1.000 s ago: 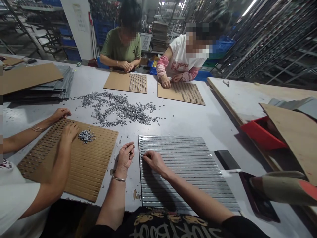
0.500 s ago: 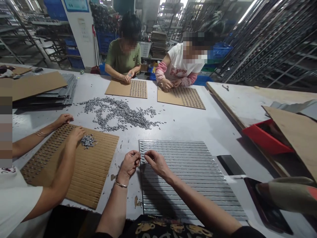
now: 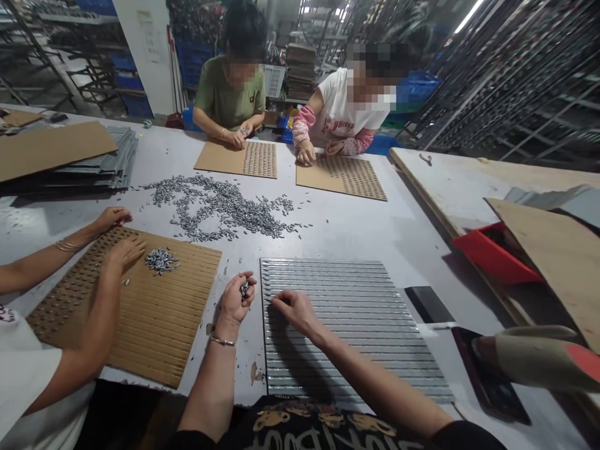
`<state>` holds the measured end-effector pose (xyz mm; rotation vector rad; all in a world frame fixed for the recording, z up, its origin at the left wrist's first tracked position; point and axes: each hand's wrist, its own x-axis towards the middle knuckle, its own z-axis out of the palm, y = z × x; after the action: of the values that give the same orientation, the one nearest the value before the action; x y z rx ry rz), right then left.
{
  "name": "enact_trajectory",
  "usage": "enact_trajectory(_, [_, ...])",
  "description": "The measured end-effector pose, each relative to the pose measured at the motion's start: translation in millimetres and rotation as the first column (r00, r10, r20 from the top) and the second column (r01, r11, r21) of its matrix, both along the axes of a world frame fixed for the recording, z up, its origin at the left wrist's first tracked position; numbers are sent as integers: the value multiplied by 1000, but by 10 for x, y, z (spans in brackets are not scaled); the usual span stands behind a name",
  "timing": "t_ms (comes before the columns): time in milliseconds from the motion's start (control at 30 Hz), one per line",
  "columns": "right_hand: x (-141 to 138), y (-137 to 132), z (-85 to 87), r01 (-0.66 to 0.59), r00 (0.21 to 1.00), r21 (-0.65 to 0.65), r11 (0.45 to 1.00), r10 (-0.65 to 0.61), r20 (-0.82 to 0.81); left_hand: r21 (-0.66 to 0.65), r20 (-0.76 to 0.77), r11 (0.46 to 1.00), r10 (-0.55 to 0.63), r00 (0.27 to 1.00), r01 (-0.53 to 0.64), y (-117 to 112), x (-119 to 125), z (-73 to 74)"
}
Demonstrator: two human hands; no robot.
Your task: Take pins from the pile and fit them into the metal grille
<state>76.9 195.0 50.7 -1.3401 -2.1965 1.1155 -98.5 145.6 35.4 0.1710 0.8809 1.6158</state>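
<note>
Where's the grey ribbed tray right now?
The grey tray lies low on the table, centre-right, under the right hand, with a brown tray to its left.

The ribbed tray (image 3: 347, 319) near the tabletop's front edge looks like grey, glossy plastic that catches the light along its ridges, while the slotted boards (image 3: 154, 306) beside it are matt brown cardboard or fibreboard. The small pins (image 3: 220, 206) heaped mid-tabletop shine like metal, and the tabletop (image 3: 375, 231) itself is smooth, dull grey with chipped paint at its front edge.
</note>
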Motion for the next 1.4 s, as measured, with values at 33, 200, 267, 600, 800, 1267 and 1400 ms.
enact_trajectory(33, [3, -29, -15, 1, 1000, 24, 1000, -2, 30, -2, 3, 1000, 2, 1000, -2, -1, -6, -3])
enact_trajectory(200, [-39, -141, -70, 4, 992, 48, 999, -10, 128, -20, -10, 999, -36, 999, 36, -2, 26, -23])
enact_trajectory(267, [-56, -152, -89, 8, 987, 71, 997, -19, 159, -19, -10, 999, -44, 999, 44, 6, 36, -29])
enact_trajectory(600, [-83, -97, -113, -36, 973, 92, 995, 13, 232, 9, -7, 999, -37, 999, 37, -14, 35, -20])
enact_trajectory(800, [-140, -127, -123, -83, 958, 172, 982, 31, 285, -3, -23, 1000, 19, 1000, -19, -171, 132, 106])
enact_trajectory(1267, [189, -574, 459, -390, 870, 369, 844, 469, -154, -226, -233, 966, -180, 956, 126, -848, 734, 403])
enact_trajectory(1400, [346, -652, 409, -387, 888, 345, 855, 446, -109, -236, -246, 948, -271, 930, 214, -891, 880, 371])
